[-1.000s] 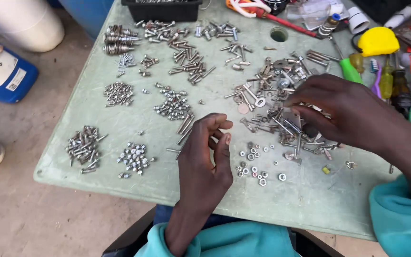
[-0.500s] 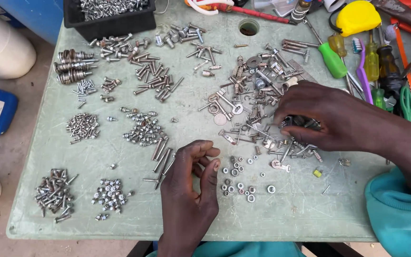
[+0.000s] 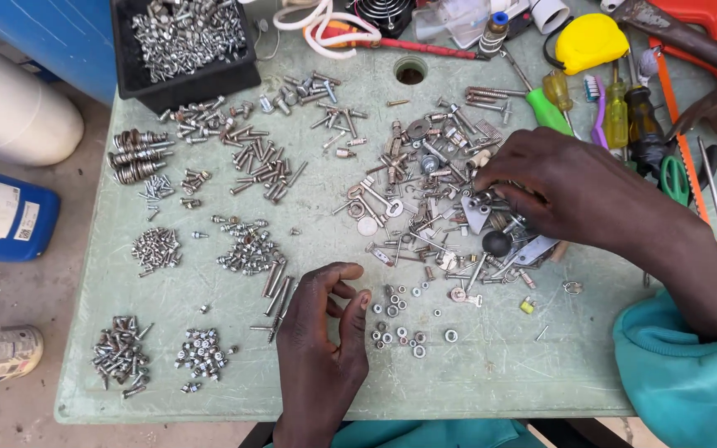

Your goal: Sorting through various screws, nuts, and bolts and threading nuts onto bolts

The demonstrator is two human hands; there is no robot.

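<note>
Head view, right hand (image 3: 570, 195) covering mixed hardware (image 3: 433, 191)

Left hand (image 3: 321, 344) sits low in the frame's centre, fingers loosely curled, thumb near the fingertips. Right hand (image 3: 562, 191) reaches in from the right, fingers bent downward.

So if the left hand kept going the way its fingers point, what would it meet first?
Probably the long bolts lying just beyond the left hand, then the screw pile; height above the table is unclear.
</note>
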